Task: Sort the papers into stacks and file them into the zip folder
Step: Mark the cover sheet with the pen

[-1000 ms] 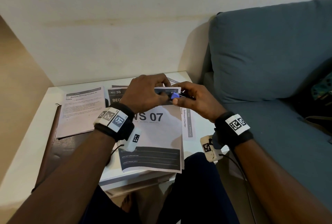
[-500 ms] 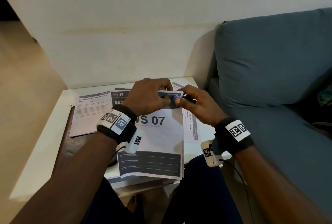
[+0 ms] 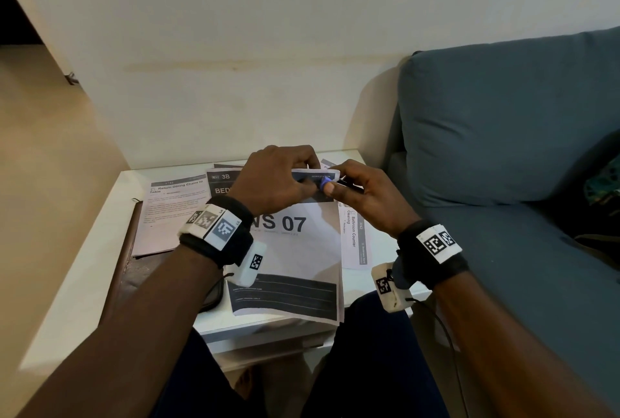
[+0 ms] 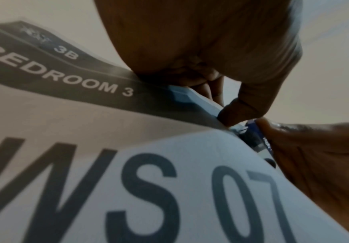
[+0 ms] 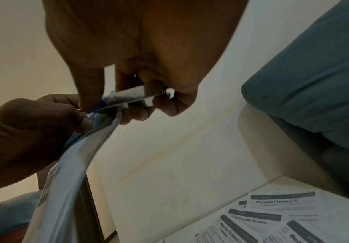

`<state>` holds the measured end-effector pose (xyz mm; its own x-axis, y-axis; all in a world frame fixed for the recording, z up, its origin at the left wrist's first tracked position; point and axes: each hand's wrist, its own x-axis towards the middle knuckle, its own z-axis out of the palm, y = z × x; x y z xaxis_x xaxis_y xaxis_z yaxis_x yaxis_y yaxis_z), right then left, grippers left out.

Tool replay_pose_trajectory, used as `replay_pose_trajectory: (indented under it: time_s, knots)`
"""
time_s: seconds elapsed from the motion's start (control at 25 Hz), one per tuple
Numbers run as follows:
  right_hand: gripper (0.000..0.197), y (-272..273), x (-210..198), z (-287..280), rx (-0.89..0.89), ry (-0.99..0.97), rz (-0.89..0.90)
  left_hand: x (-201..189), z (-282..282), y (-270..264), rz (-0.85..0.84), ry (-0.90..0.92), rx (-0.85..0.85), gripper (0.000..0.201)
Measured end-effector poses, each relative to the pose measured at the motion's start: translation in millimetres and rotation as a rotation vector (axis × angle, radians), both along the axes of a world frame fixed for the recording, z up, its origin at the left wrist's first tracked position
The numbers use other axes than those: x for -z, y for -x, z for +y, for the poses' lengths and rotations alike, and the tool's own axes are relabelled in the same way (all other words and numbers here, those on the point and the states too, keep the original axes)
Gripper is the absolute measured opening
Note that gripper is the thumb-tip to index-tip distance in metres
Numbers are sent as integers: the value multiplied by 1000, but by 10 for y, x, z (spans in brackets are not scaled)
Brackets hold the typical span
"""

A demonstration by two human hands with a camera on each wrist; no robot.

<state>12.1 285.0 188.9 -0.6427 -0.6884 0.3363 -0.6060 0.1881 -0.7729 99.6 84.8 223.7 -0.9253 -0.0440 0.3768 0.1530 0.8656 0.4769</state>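
A stack of papers headed "WS 07" (image 3: 295, 250) lies on the white table, its top edge lifted. My left hand (image 3: 310, 179) pinches that top edge from the left, thumb under and fingers over; the left wrist view shows the stack (image 4: 148, 189) curving up to the thumb. My right hand (image 3: 333, 188) grips a small metal stapler-like tool with a blue tip (image 3: 323, 183) against the same edge. In the right wrist view the tool (image 5: 132, 94) sits between thumb and fingers, its blue end on the paper (image 5: 69, 172). A brown zip folder (image 3: 147, 270) lies under the papers at the left.
Other sheets lie around: "Return Dining Chairs" (image 3: 171, 213) on the folder, "Bedroom 3" (image 3: 221, 183) behind the stack, "Bathroom Counter Cleaning" (image 3: 355, 236) to its right. Several loose sheets (image 5: 283, 213) show in the right wrist view. A blue-grey sofa (image 3: 503, 149) adjoins the table (image 3: 84, 283) at the right.
Both hands stay at the stack's top edge with the same holds. Only the head view has shifted a little.
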Motion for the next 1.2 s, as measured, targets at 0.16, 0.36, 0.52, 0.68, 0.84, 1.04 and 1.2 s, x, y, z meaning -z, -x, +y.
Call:
replay_pose_trajectory:
  time_s: [0.16, 0.36, 0.52, 0.68, 0.84, 1.04, 1.2]
  knots:
    - [47, 0, -5, 5, -43, -61, -81, -50, -61, -12, -17, -28, -24, 19]
    - [41, -47, 29, 21, -39, 12, -224, -92, -102, -50, -11, -29, -38, 18]
    - [30, -107, 153, -12, 37, 140, -327, -158, -134, -96, -11, -106, -57, 20]
    - [22, -260, 352, -161, -10, 210, -451, -188, -357, -165, 32, -215, -145, 21]
    - [26, -305, 500, -425, -6, 262, -436, -150, -610, -265, 23, -224, -190, 26]
    - [41, -285, 525, -726, 26, 291, -540, 337, -856, -702, 350, -386, -626, 73]
    - [38, -350, 502, -971, -9, 383, -787, 1060, -977, -1047, 179, -1327, -538, 67]
